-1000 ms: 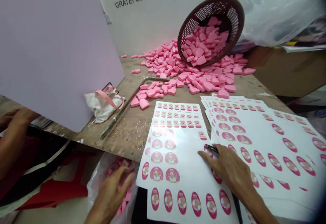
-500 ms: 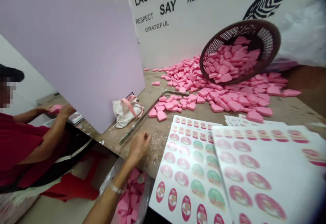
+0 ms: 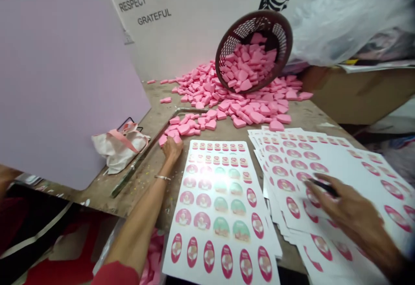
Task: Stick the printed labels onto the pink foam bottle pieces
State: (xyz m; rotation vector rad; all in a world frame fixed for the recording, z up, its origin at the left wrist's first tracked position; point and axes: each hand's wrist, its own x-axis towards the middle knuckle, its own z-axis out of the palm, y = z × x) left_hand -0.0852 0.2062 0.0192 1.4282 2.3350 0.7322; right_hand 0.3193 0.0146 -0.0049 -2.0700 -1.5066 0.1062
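Observation:
My left hand (image 3: 172, 149) reaches to the near edge of the pink bottle-shaped pieces (image 3: 184, 129). Its fingers are closed on a pink bottle-shaped piece (image 3: 177, 138), partly hidden by the hand. Over the right stack of sticker sheets (image 3: 327, 155), my right hand (image 3: 352, 216) is closed round a slim black pen-like tool (image 3: 326, 187), whose exact kind is unclear. Between the hands lies another sheet stack (image 3: 202, 196), printed with pink ovals, pink rounded labels and green ones.
A tipped brown basket (image 3: 287, 43) spills a large pink pile along the wall. A metal bar (image 3: 138, 168) bounds the work area beside a white cloth bag (image 3: 118, 151). A lilac panel (image 3: 71, 82) stands left. A cardboard box (image 3: 363, 90) is at right.
My left hand has moved forward to the pink pieces and closed on one. My right hand has come into view with the black tool. The view has swung right.

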